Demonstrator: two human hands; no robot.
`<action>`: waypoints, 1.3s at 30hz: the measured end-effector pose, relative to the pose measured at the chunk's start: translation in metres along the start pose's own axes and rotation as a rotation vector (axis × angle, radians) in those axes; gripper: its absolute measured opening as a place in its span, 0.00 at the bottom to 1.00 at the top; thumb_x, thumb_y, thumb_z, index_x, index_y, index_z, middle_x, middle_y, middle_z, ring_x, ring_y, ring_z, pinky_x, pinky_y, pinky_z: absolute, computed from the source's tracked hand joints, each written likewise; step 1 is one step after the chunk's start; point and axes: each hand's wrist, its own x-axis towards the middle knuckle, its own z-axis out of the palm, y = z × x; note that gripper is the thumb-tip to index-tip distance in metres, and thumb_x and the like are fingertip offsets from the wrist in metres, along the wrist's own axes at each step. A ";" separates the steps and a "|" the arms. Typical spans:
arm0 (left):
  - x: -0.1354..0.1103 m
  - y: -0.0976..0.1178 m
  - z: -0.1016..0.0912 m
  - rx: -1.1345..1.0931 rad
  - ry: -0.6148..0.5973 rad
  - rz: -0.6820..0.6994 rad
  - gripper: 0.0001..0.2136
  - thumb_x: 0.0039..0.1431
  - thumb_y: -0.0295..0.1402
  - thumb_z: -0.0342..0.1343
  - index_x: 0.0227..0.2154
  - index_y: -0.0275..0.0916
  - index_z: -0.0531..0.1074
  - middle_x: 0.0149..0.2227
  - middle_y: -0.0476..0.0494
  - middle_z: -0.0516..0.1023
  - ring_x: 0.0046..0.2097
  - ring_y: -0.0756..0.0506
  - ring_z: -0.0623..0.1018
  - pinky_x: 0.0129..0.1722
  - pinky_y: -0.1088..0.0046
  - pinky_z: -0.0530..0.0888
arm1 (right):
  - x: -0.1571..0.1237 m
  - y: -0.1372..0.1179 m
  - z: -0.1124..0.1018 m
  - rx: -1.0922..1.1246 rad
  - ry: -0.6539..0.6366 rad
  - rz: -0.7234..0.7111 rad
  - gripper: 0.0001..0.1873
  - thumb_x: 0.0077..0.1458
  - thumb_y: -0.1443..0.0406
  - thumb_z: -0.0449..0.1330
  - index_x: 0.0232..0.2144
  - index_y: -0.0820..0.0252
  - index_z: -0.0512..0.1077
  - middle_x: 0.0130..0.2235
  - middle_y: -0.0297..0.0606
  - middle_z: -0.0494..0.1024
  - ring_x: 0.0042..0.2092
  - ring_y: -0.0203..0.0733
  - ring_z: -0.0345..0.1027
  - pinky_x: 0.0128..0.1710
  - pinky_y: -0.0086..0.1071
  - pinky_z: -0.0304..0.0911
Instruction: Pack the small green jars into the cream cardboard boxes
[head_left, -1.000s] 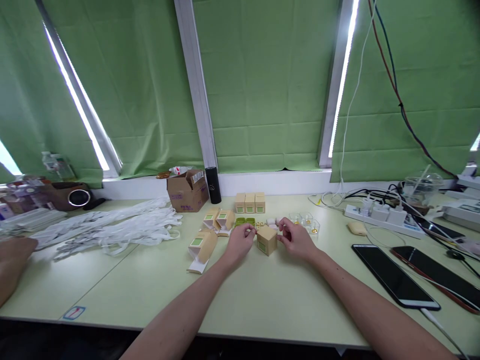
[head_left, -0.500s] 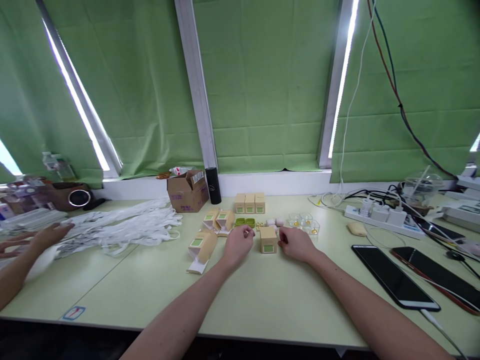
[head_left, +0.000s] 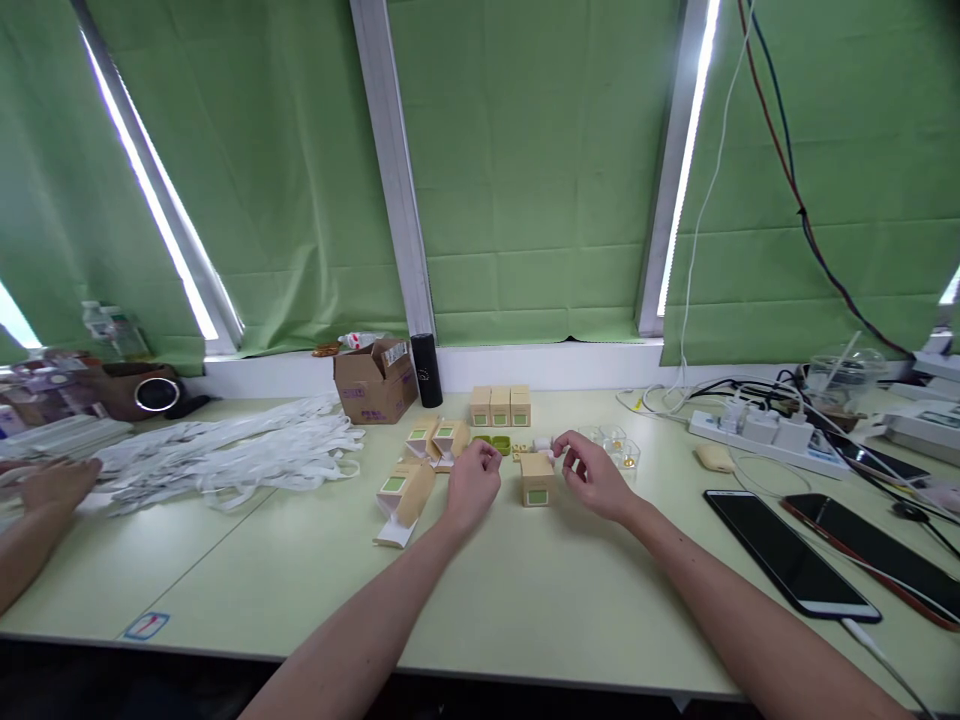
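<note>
The small kraft box [head_left: 537, 484] stands on the table between the left hand [head_left: 473, 487], fingers curled, any grip impossible to tell, and the right hand [head_left: 594, 480], thumb and finger parted. Beyond, a clear cup [head_left: 629, 455] holds something gold; farthest, three closed boxes [head_left: 500, 407] stand together.

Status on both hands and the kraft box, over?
Left hand curled, right hand open. Green-labelled kraft box standing between them, touched by neither. Small white pieces close behind it.

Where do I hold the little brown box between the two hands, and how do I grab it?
Probably pinch the box by its left and right walls, coming from both sides: it's block-shaped, standing upright, with gaps beside those walls.
</note>
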 end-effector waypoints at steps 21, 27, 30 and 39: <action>-0.003 0.000 0.003 -0.075 0.013 0.044 0.07 0.62 0.26 0.53 0.42 0.42 0.69 0.23 0.53 0.74 0.27 0.46 0.74 0.31 0.71 0.64 | 0.082 -0.009 -0.035 -0.278 -0.079 0.144 0.22 0.51 0.71 0.65 0.47 0.53 0.63 0.47 0.38 0.78 0.40 0.43 0.72 0.36 0.32 0.61; -0.004 0.000 0.006 -0.084 -0.012 0.061 0.09 0.60 0.24 0.53 0.42 0.41 0.70 0.23 0.53 0.75 0.27 0.46 0.75 0.31 0.71 0.64 | 0.130 0.033 -0.038 -0.484 -0.007 0.330 0.19 0.57 0.71 0.62 0.50 0.56 0.64 0.53 0.46 0.77 0.45 0.47 0.72 0.38 0.33 0.58; -0.004 -0.002 0.007 -0.083 -0.005 0.068 0.09 0.61 0.24 0.53 0.42 0.41 0.70 0.23 0.52 0.75 0.27 0.46 0.75 0.31 0.71 0.65 | 0.140 0.051 -0.026 -0.505 -0.051 0.386 0.21 0.54 0.74 0.63 0.48 0.57 0.65 0.49 0.45 0.79 0.45 0.47 0.73 0.38 0.32 0.58; -0.005 -0.005 0.011 -0.100 -0.036 0.106 0.09 0.60 0.24 0.52 0.42 0.41 0.70 0.23 0.52 0.76 0.26 0.47 0.75 0.32 0.71 0.66 | 0.131 0.065 0.011 -0.556 -0.109 0.436 0.20 0.58 0.75 0.58 0.52 0.58 0.65 0.53 0.45 0.74 0.45 0.43 0.73 0.38 0.31 0.61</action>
